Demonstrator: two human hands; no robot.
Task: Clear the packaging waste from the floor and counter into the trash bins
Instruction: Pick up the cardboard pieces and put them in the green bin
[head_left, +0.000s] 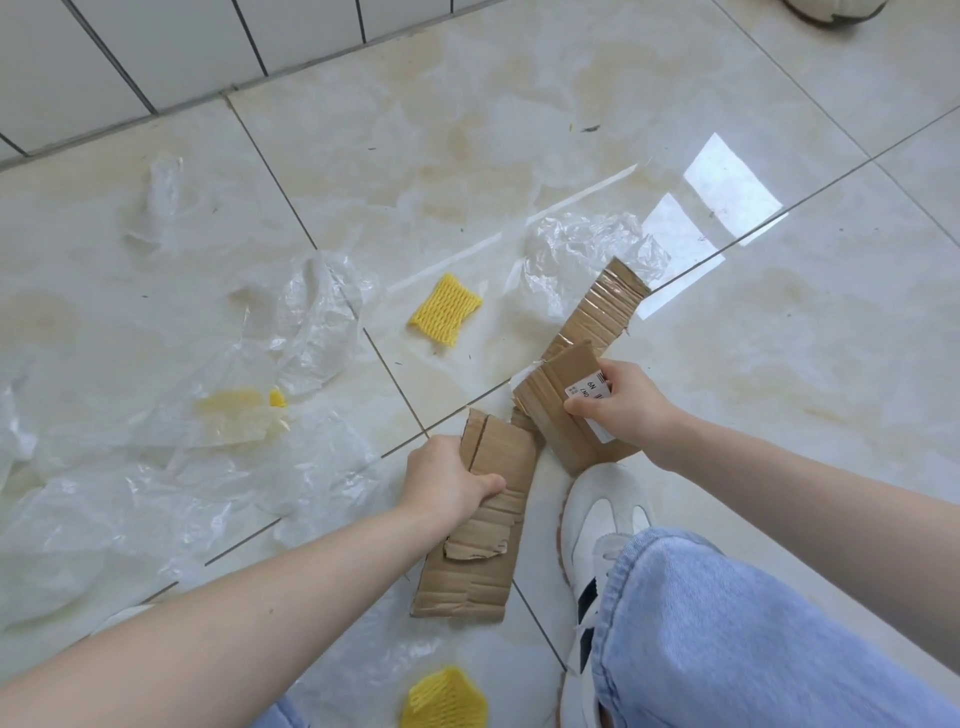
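My left hand (448, 480) grips a torn brown cardboard piece (480, 566) by its left edge, thumb on top, low over the floor. My right hand (621, 402) grips a second cardboard piece (558, 415) that carries a white label; a taped cardboard strip (602, 306) runs on from it up and to the right. Yellow foam nets lie on the tiles: one in the middle (445, 309), one at the bottom edge (444, 699), one under clear plastic at the left (234, 402). Crumpled clear plastic lies at left (156, 499) and behind the strip (582, 249).
My white shoe (597, 525) and blue jeans leg (727, 639) are at the lower right, right beside the cardboard. A white tiled wall (156, 52) runs along the top left. Another shoe (831, 10) shows at the top right corner. No bin is in view.
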